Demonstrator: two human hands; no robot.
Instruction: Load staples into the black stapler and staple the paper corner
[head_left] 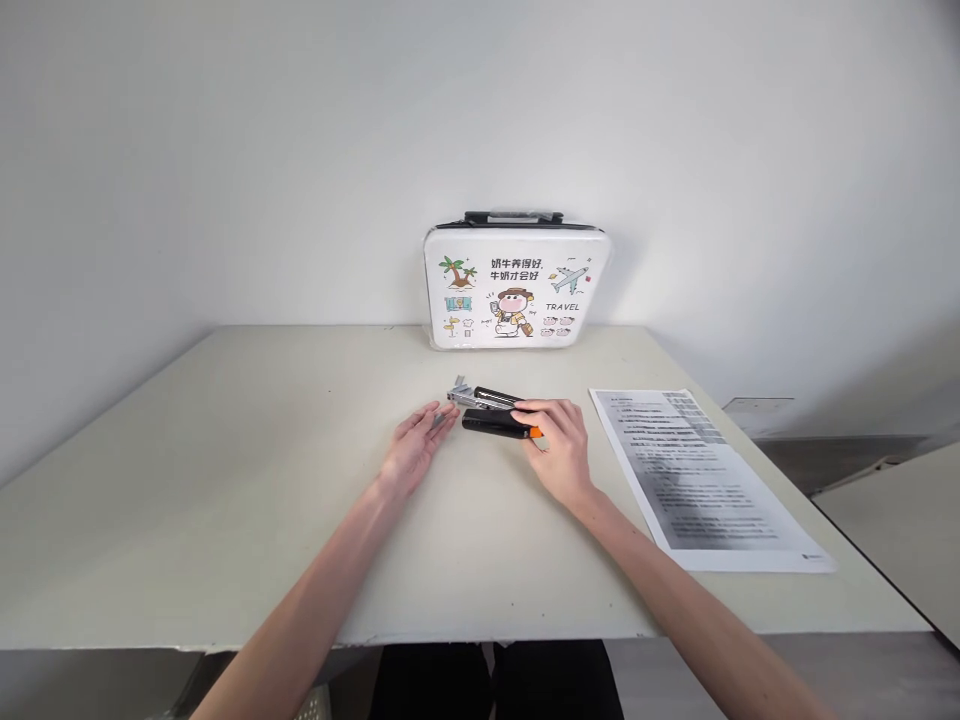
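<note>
A black stapler (pixel 495 424) with an orange part at its back is spread open over the middle of the desk, its metal rail exposed. My right hand (pixel 557 445) is closed around its rear end. My left hand (pixel 420 442) is just left of the stapler's front, palm turned inward, with a small grey strip of staples (pixel 439 420) between thumb and fingers. Beyond the left fingertips, several loose grey staple strips (pixel 460 392) lie in a small heap, close to the stapler's front.
A white travel-print case (pixel 517 290) with a black handle stands against the wall at the back of the desk. A printed sheet of paper (pixel 709 490) lies on the right side of the pale desk (pixel 187 500). The desk's front edge runs under both forearms.
</note>
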